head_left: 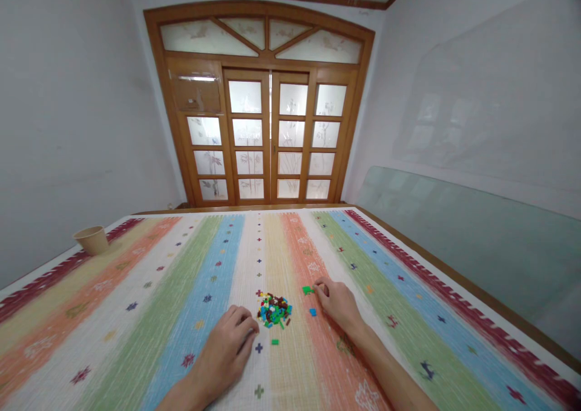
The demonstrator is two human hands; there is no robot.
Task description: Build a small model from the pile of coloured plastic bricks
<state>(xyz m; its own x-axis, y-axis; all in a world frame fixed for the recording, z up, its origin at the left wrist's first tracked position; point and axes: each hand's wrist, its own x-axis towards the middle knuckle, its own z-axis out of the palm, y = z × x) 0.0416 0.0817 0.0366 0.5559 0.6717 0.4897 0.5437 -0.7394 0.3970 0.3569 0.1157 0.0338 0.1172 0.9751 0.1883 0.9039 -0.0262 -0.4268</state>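
Some right-hand fingers (322, 282) bunch at a green brick (307, 290), left-hand fingers (245, 324) curl loosely, both holds unclear.

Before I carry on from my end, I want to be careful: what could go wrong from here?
The left hand lies close beside the brick pile, so a small sideways slip might scatter it.
The right hand has its fingertips at the green piece; a clumsy pinch could push that piece away.
The lone blue piece lies near the right hand too and might get brushed aside.
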